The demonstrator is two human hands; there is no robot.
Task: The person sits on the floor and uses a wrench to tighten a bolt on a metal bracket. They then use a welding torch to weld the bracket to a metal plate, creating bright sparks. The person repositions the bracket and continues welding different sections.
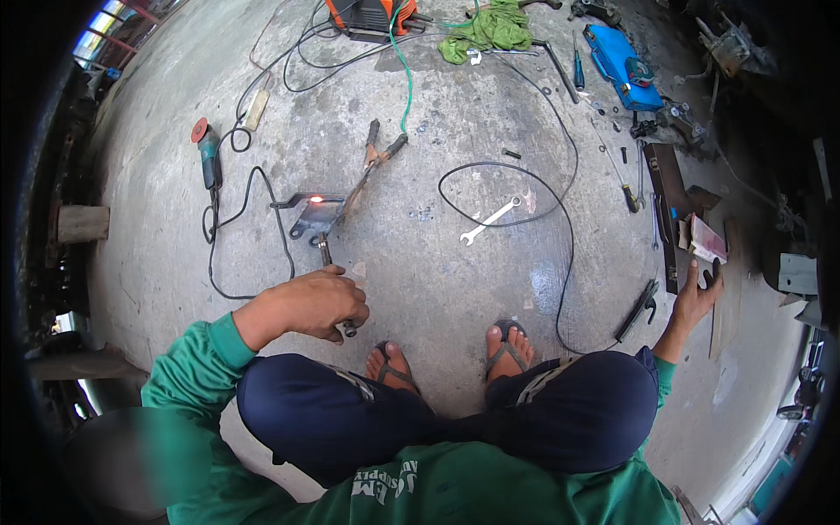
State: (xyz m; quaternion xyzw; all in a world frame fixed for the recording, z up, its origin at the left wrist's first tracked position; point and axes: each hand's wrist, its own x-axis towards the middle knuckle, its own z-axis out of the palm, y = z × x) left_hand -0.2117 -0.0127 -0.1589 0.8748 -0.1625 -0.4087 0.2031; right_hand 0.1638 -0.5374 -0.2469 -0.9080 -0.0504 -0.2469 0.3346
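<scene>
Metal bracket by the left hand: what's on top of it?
On the metal bracket, a glowing orange weld spot with the electrode holder tip beside it. Its underside on the concrete floor is hidden.

Single head-worn fisheye view, looking steeply down from above, close over knees, concrete floor (455, 289) bending toward rim

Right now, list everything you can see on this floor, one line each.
metal bracket: one, grey with a glowing spot, centre floor
pliers: one, red-handled, beyond the bracket
angle grinder: one, teal, far left
spanner: one, silver, centre right
green rag: one, top
blue case: one, upper right
black cable: looped, centre
left hand: holds a metal tool near the bracket
right hand: reaches toward parts at far right
</scene>
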